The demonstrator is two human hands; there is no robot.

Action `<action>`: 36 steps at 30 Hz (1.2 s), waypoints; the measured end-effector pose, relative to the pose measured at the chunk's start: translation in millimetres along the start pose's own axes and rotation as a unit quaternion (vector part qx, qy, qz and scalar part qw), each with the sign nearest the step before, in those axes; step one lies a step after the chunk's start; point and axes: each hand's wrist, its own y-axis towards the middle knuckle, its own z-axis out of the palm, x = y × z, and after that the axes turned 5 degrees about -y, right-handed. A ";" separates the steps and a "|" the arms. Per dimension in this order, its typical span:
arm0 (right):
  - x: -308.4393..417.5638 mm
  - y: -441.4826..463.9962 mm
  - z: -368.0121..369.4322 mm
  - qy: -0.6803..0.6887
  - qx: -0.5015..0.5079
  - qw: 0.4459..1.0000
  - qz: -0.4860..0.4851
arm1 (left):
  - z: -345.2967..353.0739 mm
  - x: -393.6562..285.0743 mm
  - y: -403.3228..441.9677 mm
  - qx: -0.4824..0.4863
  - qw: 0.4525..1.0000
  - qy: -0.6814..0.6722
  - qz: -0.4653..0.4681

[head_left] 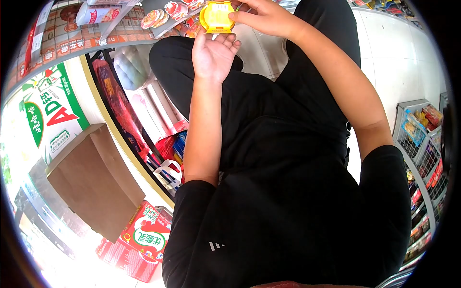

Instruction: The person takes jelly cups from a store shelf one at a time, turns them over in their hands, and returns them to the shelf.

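A small yellow plastic pack (pixel 217 17) with a rounded body and a white barcode label is held up at the top of the view. My right hand (pixel 269 18) grips its right side, thumb on the near face and other fingers partly behind. Palm up, my left hand (pixel 213 57) is at the pack's lower edge, its thumb against the left side and its other fingers bent. The pack covers part of those fingertips. Just left of the pack, round packaged items (pixel 154 19) and red-and-white packs (pixel 175 9) sit on the shelf.
A wire shelf (pixel 72 47) curves across the upper left, carrying a white tub (pixel 97 14). Below it are a brown cardboard box (pixel 96 177) and a red drink carton (pixel 146 230). My bent knees flank the tiled floor (pixel 384 67). Wire baskets (pixel 422 144) of snacks stand at right.
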 end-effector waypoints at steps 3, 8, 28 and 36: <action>1.6 0.4 -0.4 -0.040 -0.010 0.999 -0.023 | 2.4 -0.2 -1.3 0.007 1.000 0.000 0.002; 5.7 -2.6 1.7 -0.125 -0.042 0.991 -0.039 | -4.0 -0.9 0.9 0.006 1.000 -0.004 0.004; 17.6 -5.8 6.6 -0.088 -0.058 0.994 0.025 | 3.5 -1.4 -2.9 0.077 0.995 0.024 -0.066; 12.3 -4.3 6.3 -0.047 -0.061 0.997 0.013 | -0.3 -1.2 -0.5 0.110 0.986 0.074 -0.097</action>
